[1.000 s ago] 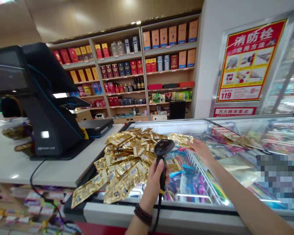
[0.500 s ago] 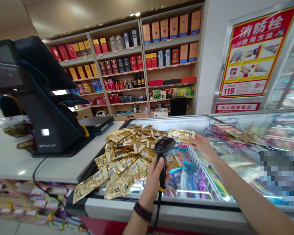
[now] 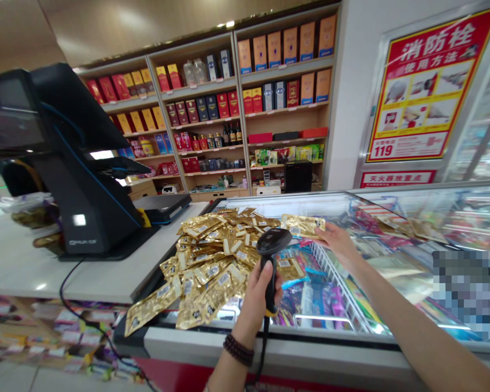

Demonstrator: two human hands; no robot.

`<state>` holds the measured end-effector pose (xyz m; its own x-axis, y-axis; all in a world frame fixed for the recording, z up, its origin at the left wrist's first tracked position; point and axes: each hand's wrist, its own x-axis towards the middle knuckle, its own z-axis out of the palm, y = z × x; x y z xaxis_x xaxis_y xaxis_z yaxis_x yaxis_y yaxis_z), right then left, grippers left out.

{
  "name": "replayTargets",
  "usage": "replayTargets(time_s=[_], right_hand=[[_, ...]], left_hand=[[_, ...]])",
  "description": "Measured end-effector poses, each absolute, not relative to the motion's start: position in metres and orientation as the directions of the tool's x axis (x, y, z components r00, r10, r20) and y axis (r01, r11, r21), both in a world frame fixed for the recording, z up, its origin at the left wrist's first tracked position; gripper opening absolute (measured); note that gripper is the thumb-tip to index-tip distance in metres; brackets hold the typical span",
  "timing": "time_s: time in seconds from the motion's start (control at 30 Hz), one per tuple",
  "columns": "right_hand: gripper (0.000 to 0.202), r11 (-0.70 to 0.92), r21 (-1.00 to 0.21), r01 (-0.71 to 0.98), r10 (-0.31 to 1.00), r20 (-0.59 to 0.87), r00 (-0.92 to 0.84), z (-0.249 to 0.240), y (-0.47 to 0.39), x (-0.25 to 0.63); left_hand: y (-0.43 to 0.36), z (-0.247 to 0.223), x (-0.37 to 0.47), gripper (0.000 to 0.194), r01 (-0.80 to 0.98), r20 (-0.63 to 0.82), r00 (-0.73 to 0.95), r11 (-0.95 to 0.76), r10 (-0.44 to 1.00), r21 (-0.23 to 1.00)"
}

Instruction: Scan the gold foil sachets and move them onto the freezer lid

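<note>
Gold packet [image 3: 303,225] | right grip [image 3: 338,244] pinching its edge | left grip [image 3: 256,291] wrapped round scanner [image 3: 274,240] | pile [image 3: 212,256] overlaps freezer rim [image 3: 167,343]

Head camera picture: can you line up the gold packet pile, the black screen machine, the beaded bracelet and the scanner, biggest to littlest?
As they look here:
1. Black screen machine
2. Gold packet pile
3. Scanner
4. Beaded bracelet

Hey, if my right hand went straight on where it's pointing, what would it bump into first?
Probably the pile of gold packets to its left, with the held gold packet leading your right hand. Depth is unclear, so it might pass above the pile.
</note>
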<state>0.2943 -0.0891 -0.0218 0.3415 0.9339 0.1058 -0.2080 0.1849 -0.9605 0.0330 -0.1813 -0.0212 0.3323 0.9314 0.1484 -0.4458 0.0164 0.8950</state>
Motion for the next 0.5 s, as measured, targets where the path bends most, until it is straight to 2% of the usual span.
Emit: replayTargets(time_s=[0.23,0.37,0.5], right_hand=[[0.018,0.241,-0.943,-0.230,0.919,0.146,0.366,-0.027,-0.086,0.306],[0.020,0.331,-0.923,-0.197,0.859,0.208,0.467,-0.024,-0.085,0.344],[0.014,0.359,-0.928,-0.097,0.774,0.238,0.587,-0.017,-0.093,0.404]], left_hand=[[-0.182,-0.021,0.032,0.061,-0.478,0.167,0.292,-0.008,0.942,0.878],[-0.181,-0.022,0.030,0.058,-0.473,0.156,0.286,-0.002,0.946,0.881],[-0.178,-0.022,0.031,0.056,-0.465,0.130,0.326,0.039,0.937,0.884]])
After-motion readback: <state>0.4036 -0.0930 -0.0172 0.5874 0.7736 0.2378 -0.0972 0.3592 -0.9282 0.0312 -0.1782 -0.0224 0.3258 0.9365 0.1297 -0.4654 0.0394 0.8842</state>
